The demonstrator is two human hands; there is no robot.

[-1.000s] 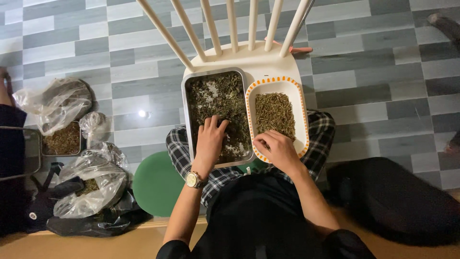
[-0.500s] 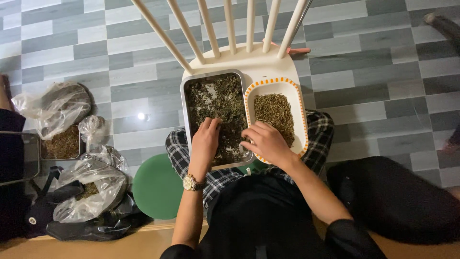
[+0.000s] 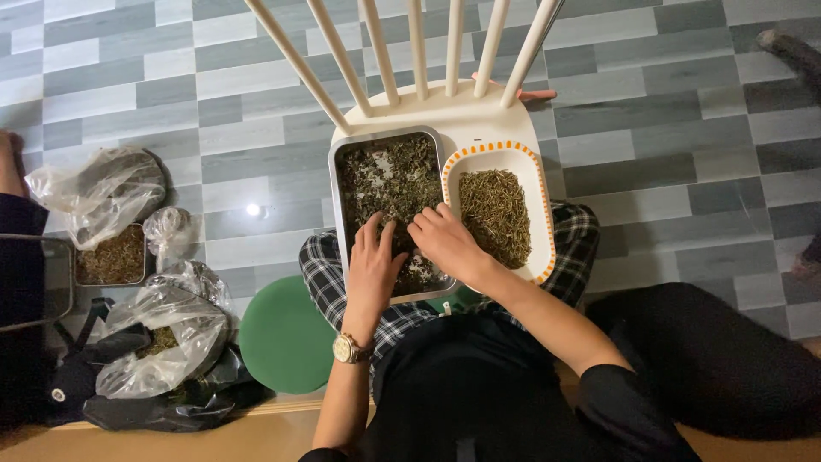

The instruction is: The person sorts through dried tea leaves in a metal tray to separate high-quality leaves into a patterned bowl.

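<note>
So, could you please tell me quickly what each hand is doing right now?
Left hand: open, fingers spread flat on the dried herbs in the metal tray.
Right hand: fingers curled in the same herbs; whether it holds any cannot be told.

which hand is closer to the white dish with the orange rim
Right. The right hand rests in the metal tray, its knuckles close to the white dish and its near rim. The left hand lies farther left in the same tray, with the right hand between it and the dish.
</note>
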